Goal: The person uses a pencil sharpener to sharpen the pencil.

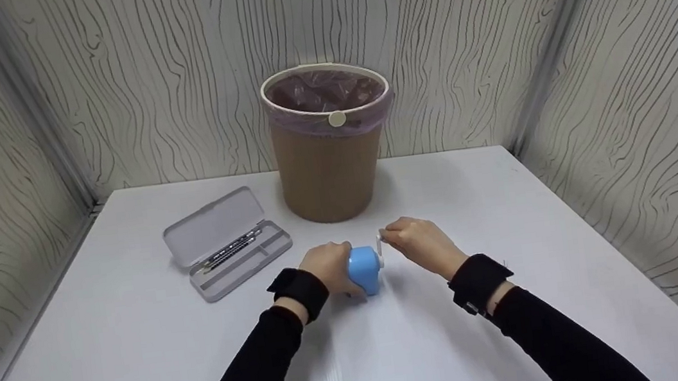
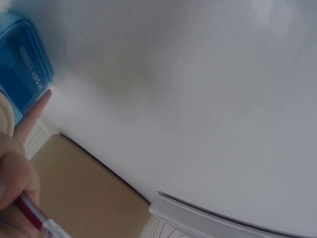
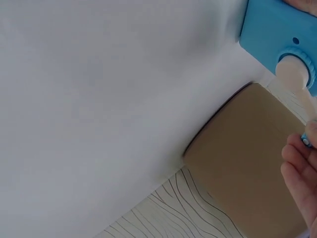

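A blue crank pencil sharpener (image 1: 364,271) is held over the front middle of the white table. My left hand (image 1: 328,269) grips its body from the left. In the left wrist view, a dark red pencil (image 2: 30,210) with a pale end sticks out from the fingers of that hand; its other end is hidden. My right hand (image 1: 425,247) pinches the knob of the white crank (image 1: 380,249) on the sharpener's right side. The right wrist view shows the crank's round hub (image 3: 292,73) and a bit of the blue knob (image 3: 306,140) between the fingers.
Behind the hands stands a tall brown bin (image 1: 330,172) with a purple liner. To the left lies an open grey pencil case (image 1: 214,225), with several dark patterned pencils (image 1: 233,250) in its tray. Patterned wall panels (image 1: 169,75) enclose the table's back and sides.
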Tool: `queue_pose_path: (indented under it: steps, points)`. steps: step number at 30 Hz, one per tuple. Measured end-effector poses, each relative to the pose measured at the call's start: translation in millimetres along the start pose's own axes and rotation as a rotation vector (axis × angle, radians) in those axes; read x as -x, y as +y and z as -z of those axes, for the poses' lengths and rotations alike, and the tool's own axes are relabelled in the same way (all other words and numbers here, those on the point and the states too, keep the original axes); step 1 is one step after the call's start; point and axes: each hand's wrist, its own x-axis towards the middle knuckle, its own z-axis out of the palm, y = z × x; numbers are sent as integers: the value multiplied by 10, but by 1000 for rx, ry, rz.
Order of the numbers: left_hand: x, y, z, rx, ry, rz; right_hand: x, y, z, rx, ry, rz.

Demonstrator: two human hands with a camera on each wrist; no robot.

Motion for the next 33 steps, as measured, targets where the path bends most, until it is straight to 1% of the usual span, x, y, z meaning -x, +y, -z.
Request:
queue_pose_path:
  steps: [8,11,15,25,29,33]
  points:
    - [7,-8,5,7,-2,-5,-60,54,-178,13,-26,-15]
    - [13,-11,-9,13,0,-17,-50,57,-211,11,-45,-35]
    - [14,-18,-14,10,15,-25,-58,59,-233,12,-48,-52]
    - [-1,-21,-9,26,13,-38,-69,64,-323,6,-88,-62]
    - [8,-29,-7,36,23,-43,-40,45,-404,-5,-135,-63]
    - [18,-40,-22,36,39,-46,39,9,-475,-35,-168,-72]
